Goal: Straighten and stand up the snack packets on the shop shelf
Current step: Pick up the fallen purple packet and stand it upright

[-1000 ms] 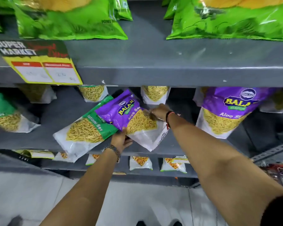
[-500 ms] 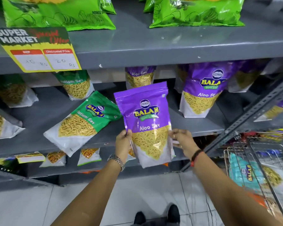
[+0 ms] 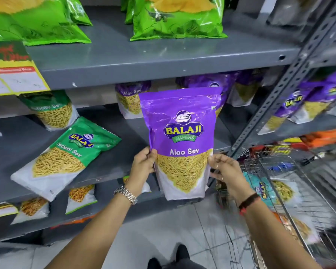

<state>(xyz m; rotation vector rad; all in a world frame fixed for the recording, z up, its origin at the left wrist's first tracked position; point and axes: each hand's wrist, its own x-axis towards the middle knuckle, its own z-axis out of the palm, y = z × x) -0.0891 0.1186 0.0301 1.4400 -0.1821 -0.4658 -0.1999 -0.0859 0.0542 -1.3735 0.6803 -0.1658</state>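
Observation:
A purple Aloo Sev packet (image 3: pixel 180 133) is upright in the air in front of the middle shelf (image 3: pixel 109 167). My left hand (image 3: pixel 143 166) grips its left edge and my right hand (image 3: pixel 224 171) grips its right edge, both at the level of the clear window. A green Ratlami Sev packet (image 3: pixel 66 156) lies flat and tilted on the same shelf to the left, its lower corner hanging over the front edge. Further back, another green packet (image 3: pixel 50 109) and a purple one (image 3: pixel 131 100) stand upright.
Big green chip bags (image 3: pixel 175 18) sit on the upper shelf. A yellow price sign (image 3: pixel 14 72) hangs at the left. A slotted metal upright (image 3: pixel 275 98) divides the shelf bays. A wire basket (image 3: pixel 291 193) with packets is at the lower right. Small packets (image 3: pixel 80 197) stand on the lower shelf.
The purple packet was lifted off the green packet, turned upright and brought in front of the shelf between both hands. The view shifted right.

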